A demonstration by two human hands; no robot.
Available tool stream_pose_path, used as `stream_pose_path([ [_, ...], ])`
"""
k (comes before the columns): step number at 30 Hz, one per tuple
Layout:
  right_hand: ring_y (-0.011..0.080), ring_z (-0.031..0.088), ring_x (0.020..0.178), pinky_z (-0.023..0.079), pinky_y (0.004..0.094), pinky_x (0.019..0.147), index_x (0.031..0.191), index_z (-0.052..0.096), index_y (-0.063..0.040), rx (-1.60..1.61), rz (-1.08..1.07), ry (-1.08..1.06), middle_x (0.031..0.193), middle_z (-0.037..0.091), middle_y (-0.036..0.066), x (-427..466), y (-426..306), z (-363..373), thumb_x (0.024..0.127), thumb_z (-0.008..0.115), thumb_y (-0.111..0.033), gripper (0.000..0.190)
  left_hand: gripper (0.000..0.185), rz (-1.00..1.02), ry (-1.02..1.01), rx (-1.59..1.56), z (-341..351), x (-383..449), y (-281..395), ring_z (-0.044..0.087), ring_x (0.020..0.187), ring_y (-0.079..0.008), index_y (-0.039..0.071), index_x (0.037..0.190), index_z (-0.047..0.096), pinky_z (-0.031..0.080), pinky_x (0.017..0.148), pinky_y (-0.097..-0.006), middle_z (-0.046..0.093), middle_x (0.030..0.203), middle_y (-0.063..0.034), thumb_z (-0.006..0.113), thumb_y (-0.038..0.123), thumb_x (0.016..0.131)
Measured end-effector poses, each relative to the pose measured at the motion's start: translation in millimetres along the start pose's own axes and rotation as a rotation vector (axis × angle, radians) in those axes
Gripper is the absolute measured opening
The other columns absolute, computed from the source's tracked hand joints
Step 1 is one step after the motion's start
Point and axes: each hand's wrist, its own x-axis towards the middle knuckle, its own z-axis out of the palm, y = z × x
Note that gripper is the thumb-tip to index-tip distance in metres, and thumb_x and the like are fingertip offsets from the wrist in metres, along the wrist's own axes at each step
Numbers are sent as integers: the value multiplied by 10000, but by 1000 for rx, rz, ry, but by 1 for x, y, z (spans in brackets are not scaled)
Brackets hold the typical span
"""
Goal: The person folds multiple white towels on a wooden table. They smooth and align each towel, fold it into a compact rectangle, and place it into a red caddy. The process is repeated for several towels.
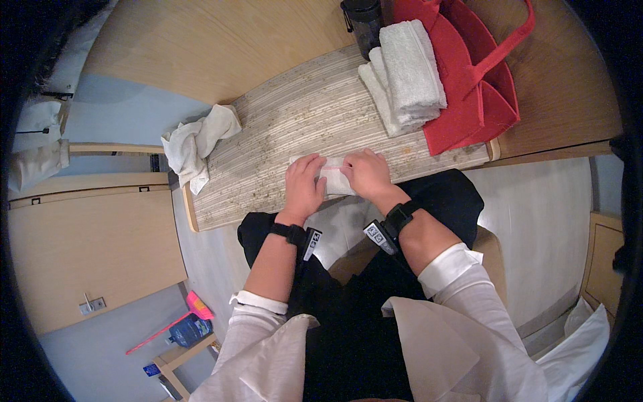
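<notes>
A small folded white towel [337,182] with a thin pink line across it lies at the front edge of the table, close to my lap. At its left end, my left hand [304,185] has its fingers over the cloth and its thumb along the near side. My right hand [369,173] grips the right end, thumb and forefinger near the pink line. The towel's two ends are hidden under my hands. Each wrist carries a black strap with a small tagged device.
A stack of folded white towels [413,73] stands at the back right, beside a red felt bag [464,85] and a dark bottle [365,25]. Crumpled white cloth [193,145] hangs over the left end of the striped tabletop [281,130]. My knees are under the near edge.
</notes>
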Motion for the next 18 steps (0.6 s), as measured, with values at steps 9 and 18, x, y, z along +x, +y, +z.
stream_pose_path([
  [9,252,564,970,387,434,794,844,634,-131,-76,-36,109,923,637,50,2,2,4,822,634,-261,132,110,-438,-243,-202,14,3,-5,599,841,-382,102,898,602,447,782,-473,645,850,-167,599,206,862],
  [18,247,568,929,379,419,795,816,626,-121,-48,-79,180,873,632,55,2,11,18,826,616,-230,110,132,-226,36,28,34,-13,2,616,768,-386,79,919,581,471,704,-469,650,798,-170,564,210,912],
])
